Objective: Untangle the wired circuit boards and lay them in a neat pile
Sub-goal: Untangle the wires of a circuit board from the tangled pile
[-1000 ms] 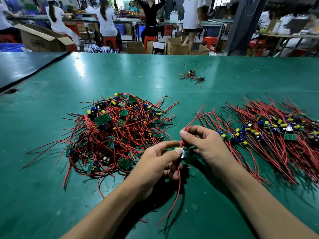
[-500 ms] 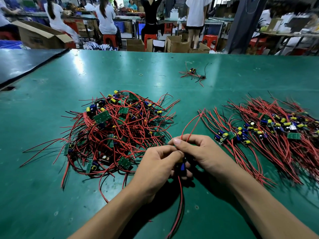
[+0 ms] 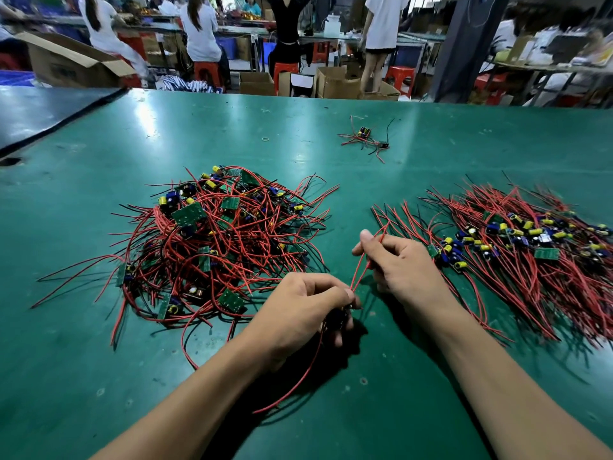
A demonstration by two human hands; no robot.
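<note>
Tangled green boards trailing red wires.

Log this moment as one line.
left hand: grips wired board | right hand: pinches its red wires | tangled heap: person's left | neat pile: person's right

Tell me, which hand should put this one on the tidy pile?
Probably the right hand: it pinches the red wires and sits right beside the neat pile. The left hand holds their other end, nearer the tangled heap.
</note>
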